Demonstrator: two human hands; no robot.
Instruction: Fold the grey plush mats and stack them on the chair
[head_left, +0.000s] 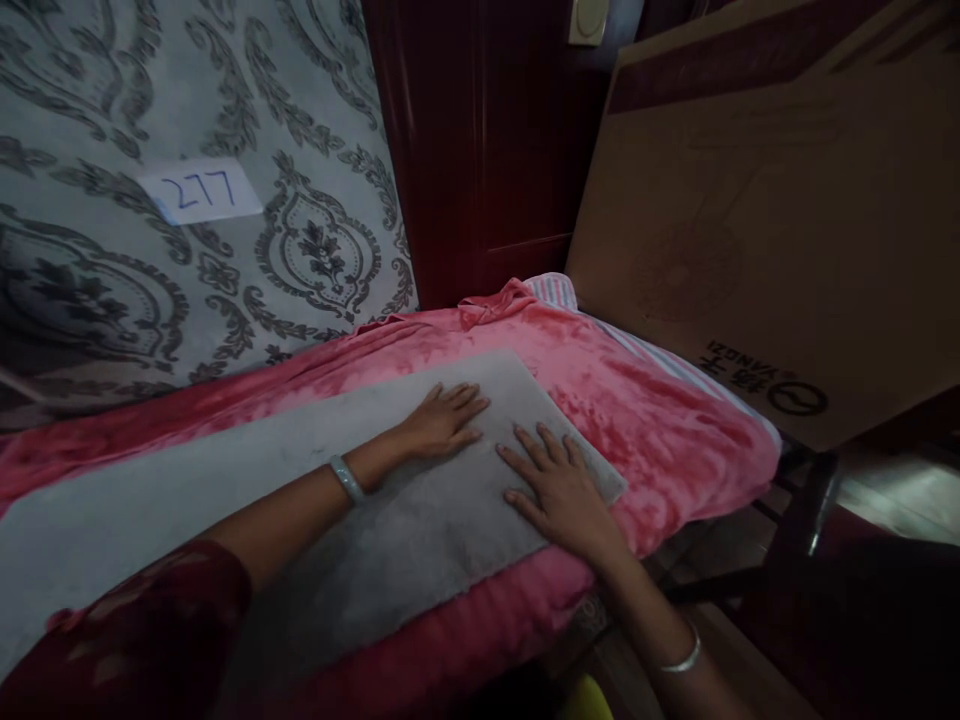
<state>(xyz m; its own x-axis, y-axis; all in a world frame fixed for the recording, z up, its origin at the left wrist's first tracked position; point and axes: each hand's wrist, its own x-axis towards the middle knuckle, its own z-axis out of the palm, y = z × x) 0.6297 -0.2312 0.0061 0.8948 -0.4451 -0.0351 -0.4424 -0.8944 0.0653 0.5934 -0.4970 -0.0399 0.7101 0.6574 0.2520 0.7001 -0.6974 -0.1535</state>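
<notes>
A long grey cloth (pixel 420 530) lies spread flat over a pink plush blanket (pixel 637 400). My left hand (pixel 441 422) rests palm down on the grey cloth, its fingers apart and pointing right. Nearer the cloth's right end, my right hand (pixel 559 490) is also laid on it with spread fingers. Neither hand grips anything. Each wrist wears a bangle. The grey cloth's left part runs under my left arm toward the frame's edge.
A large cardboard box (pixel 750 220) leans at the right, behind the blanket. Patterned wallpaper (pixel 322 250) with a paper marked 277 (pixel 201 192) and a dark red door (pixel 487 150) stand behind. A dark chair (pixel 795 540) is at lower right.
</notes>
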